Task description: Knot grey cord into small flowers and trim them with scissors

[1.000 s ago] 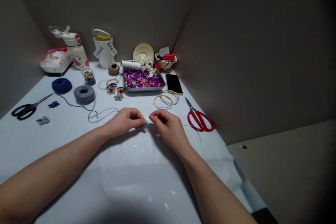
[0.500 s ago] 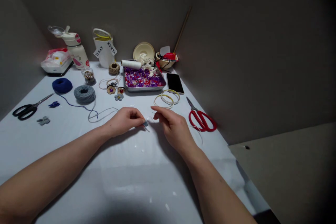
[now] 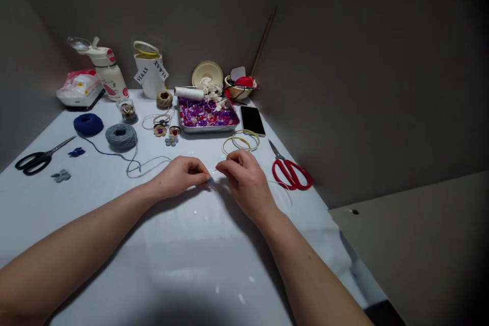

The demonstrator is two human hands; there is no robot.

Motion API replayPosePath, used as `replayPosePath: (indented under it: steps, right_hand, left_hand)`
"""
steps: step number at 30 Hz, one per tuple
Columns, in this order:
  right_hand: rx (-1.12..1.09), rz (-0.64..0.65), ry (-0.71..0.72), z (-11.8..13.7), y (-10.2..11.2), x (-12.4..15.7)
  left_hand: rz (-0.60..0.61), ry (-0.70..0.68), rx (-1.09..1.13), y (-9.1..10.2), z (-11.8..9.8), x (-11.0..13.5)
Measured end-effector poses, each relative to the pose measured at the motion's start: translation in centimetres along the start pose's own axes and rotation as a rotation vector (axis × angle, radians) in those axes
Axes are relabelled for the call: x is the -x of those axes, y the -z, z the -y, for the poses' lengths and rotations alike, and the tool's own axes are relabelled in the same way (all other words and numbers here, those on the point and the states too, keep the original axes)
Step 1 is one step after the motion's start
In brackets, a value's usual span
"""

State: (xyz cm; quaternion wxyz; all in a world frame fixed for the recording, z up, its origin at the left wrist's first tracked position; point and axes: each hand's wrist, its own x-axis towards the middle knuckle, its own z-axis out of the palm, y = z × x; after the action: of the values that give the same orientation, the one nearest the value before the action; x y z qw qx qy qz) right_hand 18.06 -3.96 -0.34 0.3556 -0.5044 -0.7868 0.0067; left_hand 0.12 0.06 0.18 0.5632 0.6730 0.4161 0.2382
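Note:
My left hand pinches a small blue-grey piece at its fingertips, above the white tablecloth. The piece is tiny and partly hidden by my fingers, so its exact kind is unclear. My right hand sits just to its right, with curled fingers close to the piece. I cannot tell whether those fingers hold a fine thread. A pale cord lies on the cloth left of my left hand, and a blue thread trails nearby.
Ahead stand a metal tray of purple and red beads, a phone and wire hoops. Red scissors lie right; black scissors, blue yarn and grey yarn lie left.
My right hand has come back left toward the small piece, its fingers curling in from a more open pose. My left hand holds about the same place. The view has shifted slightly.

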Motion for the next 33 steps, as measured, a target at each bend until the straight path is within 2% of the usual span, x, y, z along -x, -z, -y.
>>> replayPosePath:
  steps: [5,11,20,33]
  right_hand:
    - [0.185,0.036,-0.065,0.2,0.7,0.3]
    - [0.090,-0.008,-0.027,1.0,0.6,0.2]
    - [0.116,0.050,-0.036,0.5,0.0,0.3]
    - [-0.031,0.083,-0.101,0.1,-0.2,0.3]
  left_hand:
    - [-0.030,0.032,-0.001,0.2,0.2,-0.1]
    - [-0.049,-0.007,-0.064,0.1,0.3,-0.2]
    - [-0.052,0.003,-0.059,0.0,0.0,-0.1]
    - [-0.049,0.030,0.010,0.0,-0.2,-0.1]
